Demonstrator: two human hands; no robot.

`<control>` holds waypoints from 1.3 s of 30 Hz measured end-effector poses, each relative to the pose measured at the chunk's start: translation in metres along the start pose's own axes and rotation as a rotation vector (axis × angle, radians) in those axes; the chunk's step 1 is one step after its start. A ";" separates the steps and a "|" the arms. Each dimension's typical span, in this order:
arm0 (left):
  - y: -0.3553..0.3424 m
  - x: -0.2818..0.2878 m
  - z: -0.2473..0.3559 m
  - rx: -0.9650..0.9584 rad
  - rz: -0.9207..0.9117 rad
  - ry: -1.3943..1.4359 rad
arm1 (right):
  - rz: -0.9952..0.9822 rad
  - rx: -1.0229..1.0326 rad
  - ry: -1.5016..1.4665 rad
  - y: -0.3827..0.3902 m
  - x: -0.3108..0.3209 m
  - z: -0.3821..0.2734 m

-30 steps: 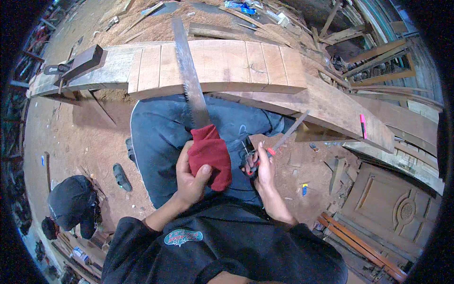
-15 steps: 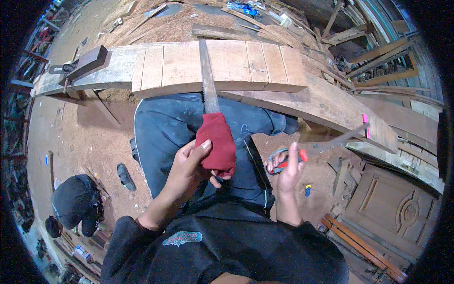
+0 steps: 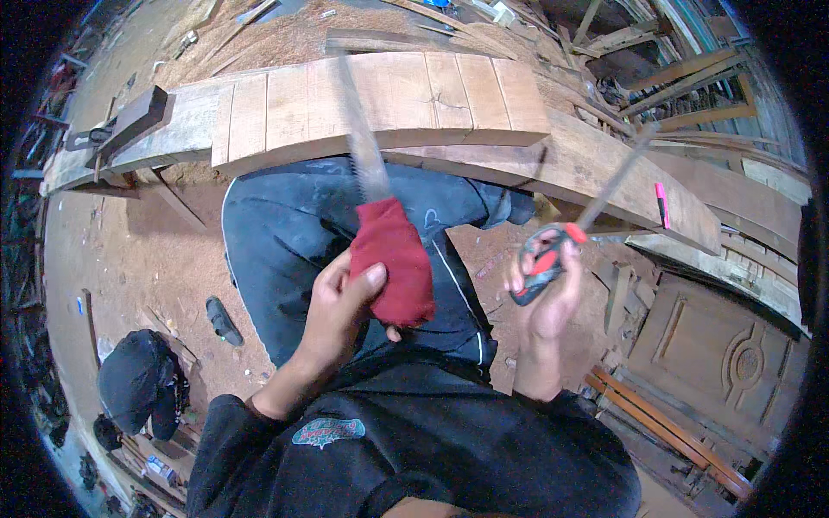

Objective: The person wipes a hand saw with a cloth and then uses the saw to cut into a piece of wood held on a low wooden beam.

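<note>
My left hand (image 3: 335, 298) is closed around the red cloth wrapped over the handle of a handsaw (image 3: 395, 263). Its toothed blade points away from me, slightly blurred, and reaches over a pale wooden block (image 3: 393, 91) scored with several crosswise lines. Off to the right, my right hand (image 3: 557, 293) grips a long, narrow-bladed tool (image 3: 546, 259) by its red and black handle. That tool's thin grey blade is smeared by motion and slants up and right, over the beam. I cannot make out what kind of blade it is. The two tools are apart.
The block rests on a long wooden beam (image 3: 622, 194); a pink marker (image 3: 661, 205) lies on its right end. A wooden hand plane (image 3: 138, 116) sits at the left. Sawdust, a sandal (image 3: 224, 321), a carved door panel (image 3: 708, 350) and a crouching person (image 3: 142, 380) are around me.
My right hand has risen and moved right, and its blade has swung to point more upward. The saw in my left hand now tilts further left. The view has shifted a little.
</note>
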State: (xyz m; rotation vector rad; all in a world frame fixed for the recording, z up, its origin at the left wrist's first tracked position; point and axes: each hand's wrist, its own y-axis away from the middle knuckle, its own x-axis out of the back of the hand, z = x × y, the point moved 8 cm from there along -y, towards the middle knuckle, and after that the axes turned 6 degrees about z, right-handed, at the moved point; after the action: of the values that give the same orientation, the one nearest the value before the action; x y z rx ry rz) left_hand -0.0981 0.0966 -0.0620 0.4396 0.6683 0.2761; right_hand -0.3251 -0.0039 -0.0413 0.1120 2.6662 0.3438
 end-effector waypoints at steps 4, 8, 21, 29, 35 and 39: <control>0.005 0.009 0.003 -0.197 0.141 -0.095 | 0.060 0.159 0.154 -0.010 0.012 -0.010; 0.014 0.001 0.024 -0.263 0.078 -0.154 | 0.110 -0.143 0.203 -0.016 0.039 0.041; 0.018 -0.007 0.045 -0.428 0.001 -0.119 | 0.079 -0.319 0.057 -0.006 0.045 0.050; 0.006 0.003 0.028 -0.308 0.073 -0.092 | 0.196 0.098 0.260 -0.007 0.034 0.002; 0.029 0.000 0.058 -0.590 0.040 -0.149 | 0.117 -0.349 0.110 -0.002 0.046 0.052; -0.009 0.014 0.010 -0.112 0.128 -0.116 | 0.079 -0.134 0.139 -0.003 0.031 0.027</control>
State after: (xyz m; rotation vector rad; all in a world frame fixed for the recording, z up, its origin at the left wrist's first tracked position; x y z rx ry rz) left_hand -0.0798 0.0907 -0.0666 0.3889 0.5099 0.4042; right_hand -0.3407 0.0032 -0.0783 0.1573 2.7713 0.5740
